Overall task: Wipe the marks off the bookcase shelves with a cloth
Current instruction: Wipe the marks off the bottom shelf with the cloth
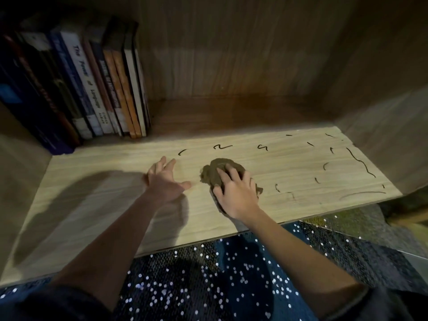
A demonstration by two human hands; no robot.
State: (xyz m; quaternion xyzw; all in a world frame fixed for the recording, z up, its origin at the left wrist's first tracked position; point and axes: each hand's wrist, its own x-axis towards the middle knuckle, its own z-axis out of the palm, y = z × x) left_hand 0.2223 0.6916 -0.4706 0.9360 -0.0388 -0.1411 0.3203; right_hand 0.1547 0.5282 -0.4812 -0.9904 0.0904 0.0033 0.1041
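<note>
A light wooden shelf [97, 186] fills the middle of the view. Several black marker marks [357, 162] run across its back and right side, among them a squiggle [221, 147] just beyond the cloth. A crumpled brown cloth [218, 171] lies on the shelf near the middle. My right hand [236, 193] presses down on the cloth with its fingers spread over it. My left hand [165, 179] rests flat on the bare shelf just left of the cloth, fingers spread, holding nothing.
A row of upright books [92, 89] stands at the back left of the shelf. The bookcase's back panel [231, 54] and right side wall [382, 135] close in the space. Dark sequinned fabric [231, 274] lies below the front edge.
</note>
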